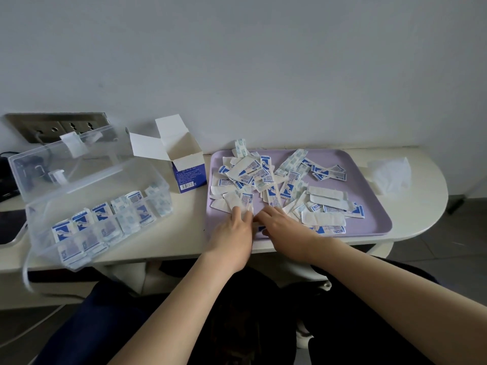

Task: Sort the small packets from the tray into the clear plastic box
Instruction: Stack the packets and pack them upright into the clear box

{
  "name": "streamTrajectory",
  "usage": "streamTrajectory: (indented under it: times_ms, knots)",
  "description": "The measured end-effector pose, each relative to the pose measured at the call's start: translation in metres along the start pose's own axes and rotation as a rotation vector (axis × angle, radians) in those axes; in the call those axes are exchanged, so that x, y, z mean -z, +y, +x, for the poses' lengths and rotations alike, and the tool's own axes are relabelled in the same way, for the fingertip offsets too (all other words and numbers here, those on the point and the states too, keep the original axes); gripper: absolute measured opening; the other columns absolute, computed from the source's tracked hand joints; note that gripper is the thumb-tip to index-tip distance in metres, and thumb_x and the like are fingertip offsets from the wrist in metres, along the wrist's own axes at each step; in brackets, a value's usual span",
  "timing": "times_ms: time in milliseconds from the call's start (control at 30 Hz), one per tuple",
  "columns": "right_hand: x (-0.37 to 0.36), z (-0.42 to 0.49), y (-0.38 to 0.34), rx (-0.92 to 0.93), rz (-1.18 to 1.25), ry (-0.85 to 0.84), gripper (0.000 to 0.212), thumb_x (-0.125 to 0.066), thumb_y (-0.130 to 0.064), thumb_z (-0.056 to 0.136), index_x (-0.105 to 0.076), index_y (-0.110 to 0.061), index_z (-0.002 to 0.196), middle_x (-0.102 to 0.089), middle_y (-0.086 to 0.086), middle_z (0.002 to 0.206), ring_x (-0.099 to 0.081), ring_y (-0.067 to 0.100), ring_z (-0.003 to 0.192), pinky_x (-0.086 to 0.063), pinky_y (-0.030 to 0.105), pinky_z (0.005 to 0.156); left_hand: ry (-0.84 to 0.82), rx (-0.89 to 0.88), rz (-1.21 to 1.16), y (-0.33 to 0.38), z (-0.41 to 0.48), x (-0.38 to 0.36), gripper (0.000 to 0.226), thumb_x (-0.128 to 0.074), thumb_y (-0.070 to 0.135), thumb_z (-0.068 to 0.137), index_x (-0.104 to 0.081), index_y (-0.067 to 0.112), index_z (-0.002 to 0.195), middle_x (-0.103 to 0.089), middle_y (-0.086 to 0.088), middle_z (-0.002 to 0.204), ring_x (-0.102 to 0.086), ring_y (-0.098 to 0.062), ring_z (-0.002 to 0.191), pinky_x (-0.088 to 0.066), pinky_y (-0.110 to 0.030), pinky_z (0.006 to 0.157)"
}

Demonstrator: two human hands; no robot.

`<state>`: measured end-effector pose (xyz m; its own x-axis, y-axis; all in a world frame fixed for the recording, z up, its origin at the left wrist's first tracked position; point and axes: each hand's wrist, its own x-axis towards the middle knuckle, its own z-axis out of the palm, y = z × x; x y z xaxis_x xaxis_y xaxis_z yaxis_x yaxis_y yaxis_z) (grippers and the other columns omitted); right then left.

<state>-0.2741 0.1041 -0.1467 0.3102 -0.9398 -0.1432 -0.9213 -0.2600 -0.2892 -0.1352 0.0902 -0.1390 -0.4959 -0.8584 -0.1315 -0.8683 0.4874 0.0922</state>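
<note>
Working at the near edge of the purple tray [369, 185], among the heaped small packets [263, 175], with left hand [232, 230] and right hand [279, 223] fingertip to fingertip; cannot tell whether pinching one yet. Square up a few alike, lift clear, then stand upright in the clear plastic box [42, 233] at left

Light in the room is soft, cool and rather dim, giving no hard shadows: only faint ones lie on the table [184, 233] at the foot of the open carton [189, 177] and under the near edge of the tray [369, 185], while the space beneath the table is almost black. The lid of the clear plastic box [79, 164] carries pale, milky reflections. The centre is fairly sharp, but the fingertips of the left hand [232, 230] and right hand [279, 222] are blurred, and the wide lens bows the table's front edge.
</note>
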Motion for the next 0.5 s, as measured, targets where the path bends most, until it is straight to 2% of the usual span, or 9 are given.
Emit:
streamTrajectory:
  times_ms: [67, 167, 300, 367, 500]
  knots:
    - [-0.002, -0.001, -0.003, -0.053, 0.038, 0.052, 0.036, -0.045, -0.005, 0.095, -0.04, -0.007, 0.13, -0.039, 0.01, 0.131, -0.038, 0.024, 0.122, -0.033, 0.029, 0.102, -0.009, 0.005, -0.03, -0.002, 0.002, -0.003, 0.029, -0.035, 0.021, 0.101, -0.032, 0.012, 0.129, -0.034, -0.012, 0.127, -0.052, -0.029, 0.11, -0.041, -0.033, 0.082]
    - [-0.003, -0.001, -0.005, -0.172, 0.138, 0.12, 0.04, -0.048, -0.009, 0.095, -0.037, -0.008, 0.134, -0.037, 0.009, 0.134, -0.042, 0.023, 0.121, -0.034, 0.025, 0.096, -0.014, 0.01, -0.043, -0.003, 0.004, -0.006, 0.035, -0.035, 0.025, 0.101, -0.029, 0.013, 0.134, -0.035, -0.013, 0.127, -0.054, -0.031, 0.107, -0.042, -0.034, 0.081]
    - [-0.01, 0.001, -0.008, -0.225, 0.299, 0.185, 0.042, -0.047, 0.009, 0.087, -0.043, -0.008, 0.126, -0.041, 0.009, 0.128, -0.049, 0.027, 0.11, -0.035, 0.018, 0.079, -0.028, 0.039, -0.107, 0.0, 0.005, -0.005, 0.03, -0.039, 0.019, 0.1, -0.033, 0.011, 0.128, -0.036, -0.012, 0.125, -0.056, -0.029, 0.1, -0.038, -0.03, 0.071]
    - [-0.012, 0.001, -0.008, -0.22, 0.298, 0.194, 0.039, -0.045, 0.01, 0.087, -0.048, -0.006, 0.122, -0.045, 0.01, 0.124, -0.051, 0.027, 0.107, -0.032, 0.015, 0.074, -0.034, 0.05, -0.131, 0.0, 0.004, -0.002, 0.026, -0.04, 0.015, 0.099, -0.037, 0.01, 0.124, -0.037, -0.012, 0.123, -0.056, -0.029, 0.1, -0.036, -0.029, 0.069]
    - [-0.005, 0.001, -0.005, -0.168, 0.202, 0.215, 0.022, -0.047, 0.004, 0.091, -0.058, -0.002, 0.109, -0.053, 0.012, 0.112, -0.056, 0.031, 0.093, -0.045, 0.034, 0.08, -0.006, 0.053, -0.113, 0.001, 0.003, 0.005, 0.025, -0.039, 0.006, 0.097, -0.04, 0.009, 0.121, -0.041, -0.012, 0.12, -0.056, -0.026, 0.098, -0.036, -0.028, 0.069]
